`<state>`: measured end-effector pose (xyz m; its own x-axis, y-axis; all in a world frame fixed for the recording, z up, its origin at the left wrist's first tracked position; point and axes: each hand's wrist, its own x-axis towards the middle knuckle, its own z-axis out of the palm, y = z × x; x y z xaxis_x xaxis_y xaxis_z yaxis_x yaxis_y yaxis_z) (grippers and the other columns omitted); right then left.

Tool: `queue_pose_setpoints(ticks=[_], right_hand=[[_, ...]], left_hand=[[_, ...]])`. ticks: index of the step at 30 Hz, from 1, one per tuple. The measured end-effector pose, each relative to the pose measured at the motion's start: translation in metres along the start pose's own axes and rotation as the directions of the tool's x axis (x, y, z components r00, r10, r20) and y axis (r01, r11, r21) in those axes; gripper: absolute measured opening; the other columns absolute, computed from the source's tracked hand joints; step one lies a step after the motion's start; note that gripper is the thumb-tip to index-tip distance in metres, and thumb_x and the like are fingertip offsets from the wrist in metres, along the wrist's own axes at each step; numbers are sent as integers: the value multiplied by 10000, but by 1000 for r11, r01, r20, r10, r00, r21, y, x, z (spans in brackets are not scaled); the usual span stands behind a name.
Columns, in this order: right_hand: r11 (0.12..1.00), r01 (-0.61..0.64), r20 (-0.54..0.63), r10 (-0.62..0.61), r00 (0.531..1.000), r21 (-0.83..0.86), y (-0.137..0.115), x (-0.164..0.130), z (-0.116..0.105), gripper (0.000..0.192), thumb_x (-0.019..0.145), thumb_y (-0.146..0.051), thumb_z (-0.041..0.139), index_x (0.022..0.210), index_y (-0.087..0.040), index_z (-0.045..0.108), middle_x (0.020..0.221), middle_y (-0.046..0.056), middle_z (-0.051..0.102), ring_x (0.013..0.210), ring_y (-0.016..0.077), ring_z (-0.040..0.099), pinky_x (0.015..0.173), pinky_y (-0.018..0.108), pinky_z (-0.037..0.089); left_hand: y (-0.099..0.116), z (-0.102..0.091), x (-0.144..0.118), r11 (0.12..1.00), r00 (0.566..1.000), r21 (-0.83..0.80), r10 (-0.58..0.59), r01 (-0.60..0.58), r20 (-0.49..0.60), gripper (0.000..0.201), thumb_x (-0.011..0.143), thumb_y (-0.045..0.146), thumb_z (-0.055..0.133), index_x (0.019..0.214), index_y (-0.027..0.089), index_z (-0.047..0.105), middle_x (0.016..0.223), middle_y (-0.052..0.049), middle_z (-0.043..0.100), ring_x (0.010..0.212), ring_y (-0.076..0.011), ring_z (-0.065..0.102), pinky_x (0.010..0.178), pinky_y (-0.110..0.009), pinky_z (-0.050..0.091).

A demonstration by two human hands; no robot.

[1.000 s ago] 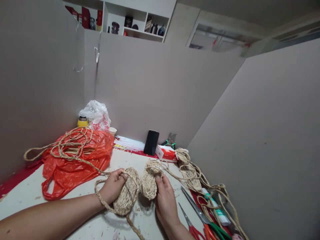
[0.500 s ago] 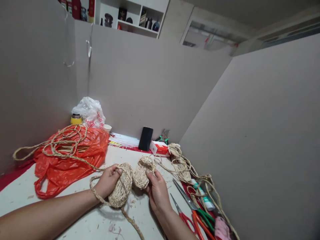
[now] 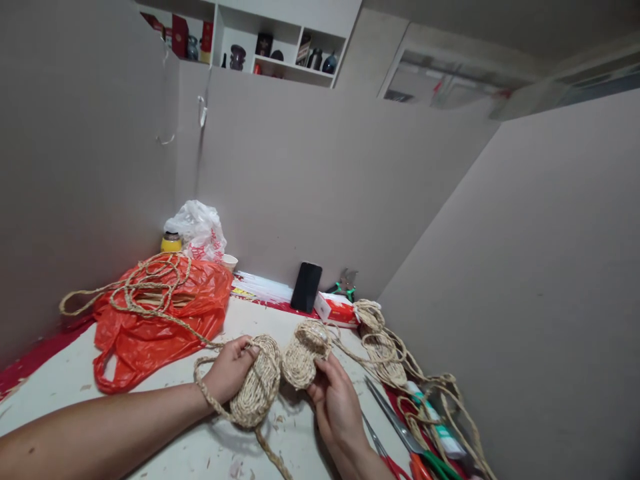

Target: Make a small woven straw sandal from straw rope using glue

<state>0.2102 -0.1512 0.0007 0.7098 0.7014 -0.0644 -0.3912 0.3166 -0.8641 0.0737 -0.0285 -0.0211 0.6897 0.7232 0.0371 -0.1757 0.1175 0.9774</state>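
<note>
My left hand [image 3: 231, 369] is closed on the upper left edge of an oval sole [image 3: 259, 390] coiled from braided straw rope. A braided straw cord [image 3: 205, 388] loops round the left wrist, and a rope tail [image 3: 270, 452] hangs from the sole's lower end. In my right hand [image 3: 339, 403], thumb and fingers pinch the right edge of a small woven straw slipper [image 3: 299, 363] with a raised toe part. The slipper is held close beside the sole, above the white tabletop [image 3: 295, 433]. The right fingers are partly hidden beneath it.
At left, a red plastic bag [image 3: 213, 303] carries loose straw braid [image 3: 150, 300]. Along the back stand a black phone [image 3: 307, 287], a red-white box [image 3: 340, 310] and green-handled pliers [image 3: 346, 283]. Another straw slipper [image 3: 385, 360], large scissors [image 3: 395, 417] and a white-green tube [image 3: 435, 423] lie at right.
The view has swung a little left, so everything appears farther right in the picture. Both hands keep their holds on the sole and the slipper, with hardly any shift between them.
</note>
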Motion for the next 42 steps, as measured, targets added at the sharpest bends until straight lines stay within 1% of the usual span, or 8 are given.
queue_pose_setpoints(ticks=[5, 8, 14, 18, 23, 29, 34, 42], right_hand=[[1000, -1, -15, 2, 1000, 15, -1, -2, 1, 404, 706, -238, 703, 1095, -261, 592, 1001, -21, 693, 795, 141, 631, 558, 181, 494], [1000, 3, 4, -3, 1000, 29, -2, -3, 1, 417, 725, -237, 702, 1120, -276, 577, 1017, -27, 689, 812, 132, 632, 564, 172, 497], [1000, 0, 6, 0, 1000, 23, -3, -3, 4, 360, 726, -232, 715, 1062, -258, 589, 986, -21, 702, 810, 137, 646, 619, 204, 523], [999, -10, 0, 10, 1000, 45, -3, -2, 5, 399, 715, -230, 724, 1087, -258, 585, 973, -7, 713, 849, 160, 653, 684, 255, 537], [998, 2, -46, 0, 999, 63, -2, 1, 3, 409, 688, -238, 748, 1067, -274, 600, 948, -23, 715, 793, 146, 655, 662, 244, 535], [998, 38, -50, -36, 998, 50, -1, 3, 2, 394, 653, -272, 776, 1015, -269, 621, 945, -23, 705, 795, 149, 651, 657, 245, 530], [997, 30, -57, -26, 998, 71, -1, 3, 2, 357, 632, -248, 790, 949, -235, 625, 922, -4, 700, 782, 152, 643, 669, 262, 532], [997, 22, -57, -18, 998, 75, 2, 5, 0, 361, 640, -235, 789, 961, -253, 625, 936, -18, 704, 782, 150, 641, 641, 239, 525]], left_hand=[[2, 1, -1, 999, 1000, 38, 19, -18, -17, 238, 730, 388, 601, 746, 156, 553, 630, 26, 554, 627, -145, 507, 630, -257, 388], [3, 1, -1, 999, 1000, 41, 17, -16, -21, 242, 733, 395, 595, 741, 157, 549, 622, 31, 542, 616, -139, 494, 624, -253, 380], [2, 1, 0, 1000, 1000, 15, 3, -3, 1, 241, 727, 388, 606, 767, 155, 557, 651, 23, 567, 638, -144, 514, 637, -254, 392], [1, 0, 0, 1000, 1000, 7, -6, 6, 9, 243, 734, 394, 607, 789, 161, 566, 653, 21, 579, 648, -153, 531, 634, -254, 401], [3, 1, -1, 1000, 1000, 7, -14, 14, 1, 265, 723, 422, 622, 772, 167, 566, 643, 24, 581, 638, -153, 531, 630, -251, 403], [5, 1, -2, 1000, 1000, 6, -25, 25, 4, 267, 714, 418, 636, 757, 169, 549, 631, 33, 565, 615, -141, 507, 609, -241, 392], [4, 0, -2, 1000, 1000, 12, -19, 19, -2, 263, 725, 417, 624, 744, 169, 539, 618, 30, 550, 625, -144, 494, 604, -241, 389], [8, 3, -3, 1000, 1000, 30, 0, 1, -21, 258, 705, 409, 635, 709, 171, 537, 621, 29, 550, 635, -149, 500, 625, -248, 392]])
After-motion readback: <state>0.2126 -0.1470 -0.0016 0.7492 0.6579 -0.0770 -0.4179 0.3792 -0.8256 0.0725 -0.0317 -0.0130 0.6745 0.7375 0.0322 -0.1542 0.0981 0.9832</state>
